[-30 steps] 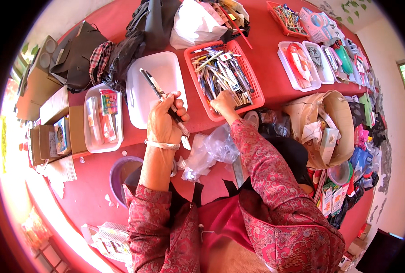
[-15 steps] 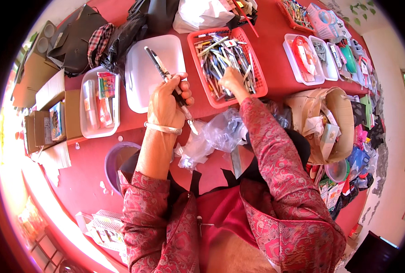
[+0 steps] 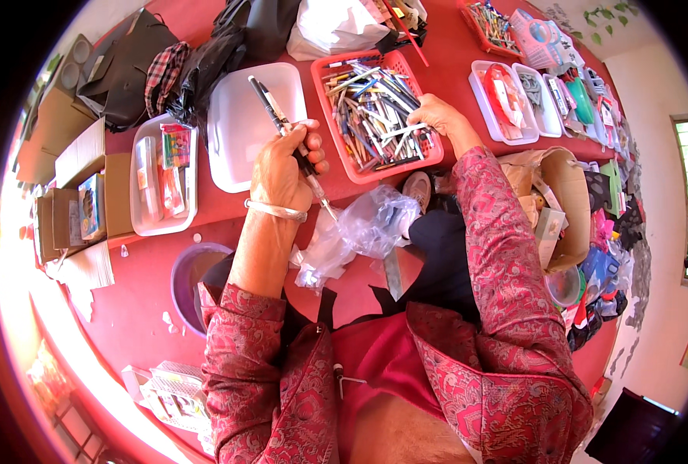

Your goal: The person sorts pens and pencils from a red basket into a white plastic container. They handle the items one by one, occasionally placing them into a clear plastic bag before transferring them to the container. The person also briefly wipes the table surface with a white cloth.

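My left hand (image 3: 288,166) is closed around a few pens (image 3: 270,104), dark and white ones, which slant up past the fingers and down below the palm. It hovers just in front of a pale plastic tub (image 3: 232,166). At the right side of a red plastic basket (image 3: 320,93), my right hand (image 3: 440,120) is closed, its fingertips pinched on a pen among the heap. Loose pens and markers (image 3: 367,116) of many colours fill this basket, lying in all directions. The fingertips partly hide what they grip.
Clear plastic bags (image 3: 371,224) lie in front of me, beside a purple basin (image 3: 185,271). Left stands a white tray (image 3: 139,220) with packets; right, a cardboard box (image 3: 576,193) and white trays (image 3: 506,138). Black bags (image 3: 262,27) and a white bag (image 3: 332,31) line the back.
My right hand has moved from the middle of the pen heap to the basket's right side. The left hand still holds its pens, nearly in the same place.
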Motion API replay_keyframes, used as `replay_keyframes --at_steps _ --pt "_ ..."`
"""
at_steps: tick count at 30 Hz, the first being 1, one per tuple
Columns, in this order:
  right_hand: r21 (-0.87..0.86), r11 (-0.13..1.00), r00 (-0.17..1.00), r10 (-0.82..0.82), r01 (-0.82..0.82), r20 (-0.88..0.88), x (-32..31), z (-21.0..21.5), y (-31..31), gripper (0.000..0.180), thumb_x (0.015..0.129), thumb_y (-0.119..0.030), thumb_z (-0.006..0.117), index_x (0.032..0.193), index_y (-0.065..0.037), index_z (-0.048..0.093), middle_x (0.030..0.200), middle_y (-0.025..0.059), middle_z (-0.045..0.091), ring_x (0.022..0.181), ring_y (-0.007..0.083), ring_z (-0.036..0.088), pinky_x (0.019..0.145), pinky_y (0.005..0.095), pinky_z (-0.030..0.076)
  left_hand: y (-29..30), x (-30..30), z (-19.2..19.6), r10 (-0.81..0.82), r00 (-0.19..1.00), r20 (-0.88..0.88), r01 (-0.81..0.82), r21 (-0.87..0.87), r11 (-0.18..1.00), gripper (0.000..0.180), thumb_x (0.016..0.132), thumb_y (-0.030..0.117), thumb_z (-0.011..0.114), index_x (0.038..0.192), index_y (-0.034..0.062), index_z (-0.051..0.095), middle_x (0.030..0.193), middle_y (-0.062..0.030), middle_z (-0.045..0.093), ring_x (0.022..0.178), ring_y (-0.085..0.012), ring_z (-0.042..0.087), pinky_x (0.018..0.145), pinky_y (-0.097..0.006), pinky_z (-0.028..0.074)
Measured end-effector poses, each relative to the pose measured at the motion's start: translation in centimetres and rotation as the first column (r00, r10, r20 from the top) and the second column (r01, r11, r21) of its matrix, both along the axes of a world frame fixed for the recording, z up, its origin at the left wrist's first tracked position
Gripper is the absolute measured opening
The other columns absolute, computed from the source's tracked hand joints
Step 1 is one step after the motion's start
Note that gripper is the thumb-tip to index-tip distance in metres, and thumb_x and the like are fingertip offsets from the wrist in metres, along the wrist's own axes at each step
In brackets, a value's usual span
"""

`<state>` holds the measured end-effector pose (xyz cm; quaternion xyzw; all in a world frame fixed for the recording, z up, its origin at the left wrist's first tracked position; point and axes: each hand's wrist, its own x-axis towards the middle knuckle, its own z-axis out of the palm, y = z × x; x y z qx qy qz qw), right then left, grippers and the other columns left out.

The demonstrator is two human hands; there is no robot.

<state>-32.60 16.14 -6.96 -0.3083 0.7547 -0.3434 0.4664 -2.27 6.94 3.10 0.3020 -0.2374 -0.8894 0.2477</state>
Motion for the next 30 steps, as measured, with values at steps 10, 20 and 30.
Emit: replay_keyframes --at_steps 10,20,30 --pt "-0.252 0.946 0.953 -0.131 0.202 0.274 0.6 0.6 0.5 0.022 0.062 -0.005 0.062 0.081 0.002 0.054 0.064 0.0096 0.058 0.049 0.0133 0.055 0.044 0.0224 0.044 0.0 0.1 0.1 -0.010 1.000 -0.008 0.010 -0.008 1.000 0.014 0.085 0.011 0.041 0.088 -0.0002 0.048 0.064 -0.0018 0.044 0.052 -0.0097 0.039 0.048 -0.022 0.033" --pt "0.070 0.990 0.831 -0.066 0.125 -0.553 -0.6 -9.9 0.6 0.028 0.072 -0.022 0.062 0.085 0.002 0.059 0.070 0.0119 0.060 0.058 0.0195 0.058 0.056 0.0318 0.046 0.1 0.0 -0.3 -0.050 0.999 0.015 0.050 0.010 0.999 0.014 0.086 0.011 0.041 0.089 -0.0003 0.048 0.066 -0.0026 0.044 0.053 -0.0091 0.041 0.048 -0.022 0.034" --pt "0.167 0.985 0.478 0.169 -0.049 -0.862 -2.6 -4.7 2.2 0.025 0.072 -0.026 0.050 0.072 -0.004 0.063 0.085 0.0160 0.060 0.083 0.0306 0.058 0.071 0.0380 0.046 0.3 -0.7 -0.1 -0.088 0.995 0.044 0.089 -0.018 0.996 0.015 0.085 0.007 0.040 0.095 -0.0022 0.048 0.070 -0.0049 0.047 0.056 -0.0102 0.043 0.049 -0.022 0.037"
